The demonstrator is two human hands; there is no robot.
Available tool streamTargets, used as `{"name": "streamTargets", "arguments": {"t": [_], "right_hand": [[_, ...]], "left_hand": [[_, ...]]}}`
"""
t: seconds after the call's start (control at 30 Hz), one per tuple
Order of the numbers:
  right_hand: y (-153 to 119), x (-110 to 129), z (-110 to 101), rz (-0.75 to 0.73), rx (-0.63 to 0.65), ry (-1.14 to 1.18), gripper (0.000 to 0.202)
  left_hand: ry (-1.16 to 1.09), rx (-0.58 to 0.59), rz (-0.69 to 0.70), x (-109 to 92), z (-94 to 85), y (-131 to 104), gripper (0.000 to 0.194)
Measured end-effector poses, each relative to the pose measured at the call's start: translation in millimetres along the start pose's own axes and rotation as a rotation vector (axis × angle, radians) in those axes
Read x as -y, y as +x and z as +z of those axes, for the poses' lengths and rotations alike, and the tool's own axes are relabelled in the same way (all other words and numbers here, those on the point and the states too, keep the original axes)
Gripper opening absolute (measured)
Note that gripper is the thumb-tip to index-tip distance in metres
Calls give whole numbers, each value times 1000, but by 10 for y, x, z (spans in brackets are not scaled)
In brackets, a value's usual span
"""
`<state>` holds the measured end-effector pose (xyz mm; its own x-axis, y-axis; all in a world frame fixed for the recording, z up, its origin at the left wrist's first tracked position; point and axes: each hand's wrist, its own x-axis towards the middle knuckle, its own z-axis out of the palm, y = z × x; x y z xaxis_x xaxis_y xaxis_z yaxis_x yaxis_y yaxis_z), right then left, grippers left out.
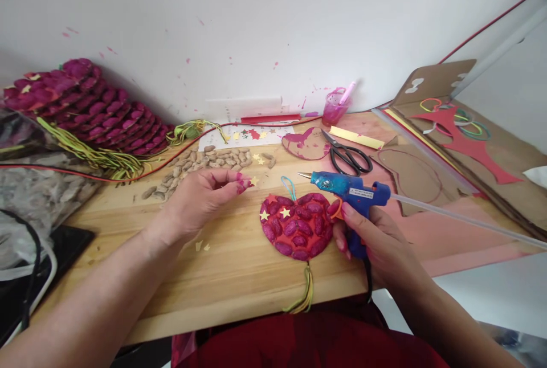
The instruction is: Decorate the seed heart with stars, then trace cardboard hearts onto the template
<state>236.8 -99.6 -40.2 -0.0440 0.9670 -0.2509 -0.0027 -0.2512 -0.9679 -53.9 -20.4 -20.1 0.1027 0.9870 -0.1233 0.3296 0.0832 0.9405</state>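
Between the thumb and fingertips of my left hand (209,194) is a small yellow paper star (254,181). My right hand (380,242) grips a blue hot glue gun (342,184) by its handle; its metal tip points left and a long clear glue stick (448,217) sticks out of the back. On the table below lies a red heart-shaped ornament (297,228) covered with magenta-painted peanuts. It bears two yellow stars and a red one at its upper left, a blue loop on top and a yellow-green tassel (306,288) hanging over the front edge.
Loose peanuts (209,160) lie behind my left hand. Black-handled scissors (350,154) rest beside a cardboard piece (307,143) and a pink-stained cup (335,107). Paper stars lie on a white sheet (239,137). Stacked magenta ornaments (94,106) stand left; a red cord crosses the table.
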Motion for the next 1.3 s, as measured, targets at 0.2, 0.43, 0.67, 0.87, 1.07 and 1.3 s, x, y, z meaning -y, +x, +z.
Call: {"name": "streamTargets", "arguments": {"t": [0.2,0.43,0.67,0.87,1.07,1.3], "right_hand": [[-188,99,24,56,111,-156,54],[-488,278,61,47,229,-469,49],[-518,344,130,-97,244,-610,37],[-474,365,187,-144,260,-679,35],[-474,363,204,-140,261,-686,33],[-478,353,210,-143,238,-668,30]], "left_hand": [[81,16,54,10,-11,-72,29],[273,86,180,-22,1,-125,22],[379,175,401,27,12,-143,12],[430,191,440,46,13,-142,13],[428,229,395,39,40,-146,16],[438,229,345,12,57,-165,19]]}}
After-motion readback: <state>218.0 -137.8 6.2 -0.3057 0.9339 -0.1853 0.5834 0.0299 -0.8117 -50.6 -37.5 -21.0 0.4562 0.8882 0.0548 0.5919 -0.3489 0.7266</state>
